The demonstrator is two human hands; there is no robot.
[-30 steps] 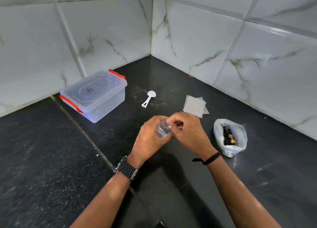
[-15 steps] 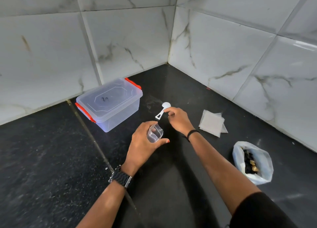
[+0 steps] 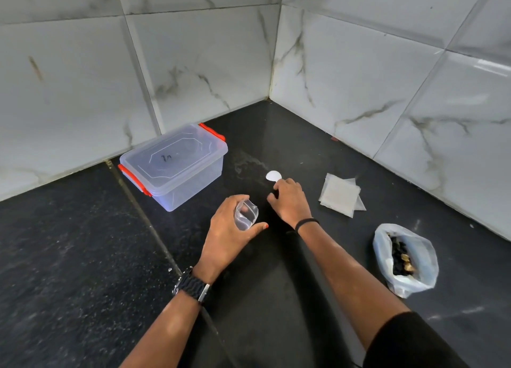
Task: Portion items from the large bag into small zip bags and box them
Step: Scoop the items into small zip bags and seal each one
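My left hand holds a small clear zip bag upright, its mouth spread between thumb and fingers. My right hand reaches forward onto the counter, and its fingers close over the handle of a white spoon. Only the spoon's round bowl shows past the fingertips. The large plastic bag stands open at the right with dark and brown pieces inside. A stack of flat empty zip bags lies just right of my right hand. A clear box with a shut lid and red clips sits at the left.
The work surface is a black stone counter in a corner of white marbled wall tiles. A seam runs diagonally across the counter from the box toward me. I wear a black watch on the left wrist and a black band on the right.
My right hand left the small zip bag and reached forward to the spoon, now covering its handle. My left hand keeps the bag open. The camera view shifted left.
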